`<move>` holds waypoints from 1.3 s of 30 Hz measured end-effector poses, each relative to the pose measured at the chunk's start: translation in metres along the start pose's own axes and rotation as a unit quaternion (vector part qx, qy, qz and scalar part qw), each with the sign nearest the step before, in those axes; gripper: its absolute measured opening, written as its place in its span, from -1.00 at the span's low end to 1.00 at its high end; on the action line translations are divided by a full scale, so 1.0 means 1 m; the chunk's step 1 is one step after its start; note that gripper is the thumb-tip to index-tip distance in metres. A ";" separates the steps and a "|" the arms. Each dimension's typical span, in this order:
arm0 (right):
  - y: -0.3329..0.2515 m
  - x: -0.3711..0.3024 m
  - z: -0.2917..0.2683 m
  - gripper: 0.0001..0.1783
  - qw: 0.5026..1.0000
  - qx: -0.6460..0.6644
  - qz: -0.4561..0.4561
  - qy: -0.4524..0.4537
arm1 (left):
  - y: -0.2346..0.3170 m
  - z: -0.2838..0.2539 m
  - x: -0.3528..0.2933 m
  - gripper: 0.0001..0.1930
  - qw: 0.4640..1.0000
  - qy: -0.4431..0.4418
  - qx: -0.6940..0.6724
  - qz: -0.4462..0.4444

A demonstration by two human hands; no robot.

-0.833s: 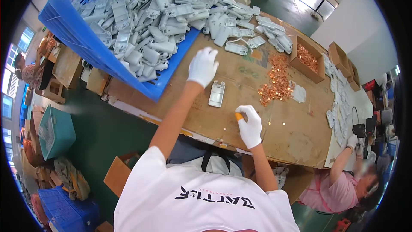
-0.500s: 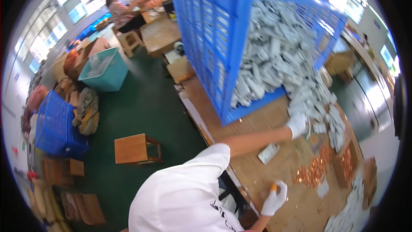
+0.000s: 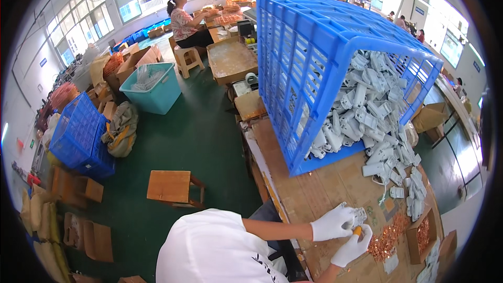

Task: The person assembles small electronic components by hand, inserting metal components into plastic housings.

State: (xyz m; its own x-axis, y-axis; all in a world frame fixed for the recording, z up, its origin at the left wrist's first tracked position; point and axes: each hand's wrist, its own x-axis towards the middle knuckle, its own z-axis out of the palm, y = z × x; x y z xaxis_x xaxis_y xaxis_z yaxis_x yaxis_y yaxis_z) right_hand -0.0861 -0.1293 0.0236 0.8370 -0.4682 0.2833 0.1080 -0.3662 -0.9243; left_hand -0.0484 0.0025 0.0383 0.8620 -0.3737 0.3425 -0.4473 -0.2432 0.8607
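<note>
My left hand (image 3: 331, 224), in a white glove, grips a small pale plastic housing (image 3: 359, 215) by its near end. Close against it is my right hand (image 3: 352, 249), also gloved, with an orange cover on one fingertip. Its fingers are curled in a pinch beside the housing; what they hold is too small or hidden to name. Just to the right lie loose copper-coloured metal pieces (image 3: 386, 240) on the cardboard-covered table (image 3: 319, 194). Beyond my hands a big blue plastic crate (image 3: 319, 73) rests on its side, with many similar pale housings (image 3: 380, 105) spilling from its opening.
An open cardboard box (image 3: 421, 238) with copper pieces stands at the table's right edge. A wooden stool (image 3: 170, 186) is on the green floor to the left. Farther off are a turquoise tub (image 3: 157, 91), blue crates (image 3: 81, 136) and a person (image 3: 186, 26) seated at another table.
My left hand has come back from the spilled pile toward my right hand and now holds a housing. The single housing lying on the cardboard no longer shows there. The view has shifted.
</note>
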 end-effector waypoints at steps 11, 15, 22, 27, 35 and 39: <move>-0.010 -0.046 -0.005 -0.79 0.984 -0.133 -0.117 -0.026 | 0.003 0.012 -0.040 -0.61 0.997 -0.021 0.075 0.005; -0.014 -0.052 -0.002 -0.75 0.977 -0.146 -0.152 -0.011 | 0.025 0.004 -0.045 -0.55 0.991 0.004 0.120 -0.052; -0.014 -0.053 0.001 -0.77 0.998 0.013 -0.037 -0.043 | 0.003 0.017 -0.061 -0.66 0.992 0.015 0.118 -0.038; -0.015 -0.056 -0.002 -0.80 0.989 -0.086 -0.092 -0.078 | -0.001 0.018 -0.066 -0.71 0.994 0.043 0.072 -0.065; -0.022 -0.054 -0.014 -0.76 0.963 0.070 0.160 -0.204 | -0.004 0.002 -0.075 -0.80 0.983 -0.064 0.168 -0.030; 0.004 -0.074 -0.025 -0.76 0.957 0.039 0.157 -0.239 | 0.007 -0.006 -0.086 -0.78 0.970 -0.109 0.218 -0.022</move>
State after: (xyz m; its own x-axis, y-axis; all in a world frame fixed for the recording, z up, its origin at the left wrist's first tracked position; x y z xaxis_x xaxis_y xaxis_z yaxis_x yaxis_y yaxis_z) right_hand -0.1612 -0.1160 0.0048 0.9826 -0.1163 -0.1447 -0.1658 -0.1984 -0.9660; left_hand -0.1246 0.0379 0.0173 0.8327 -0.5234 0.1807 -0.5110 -0.6007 0.6148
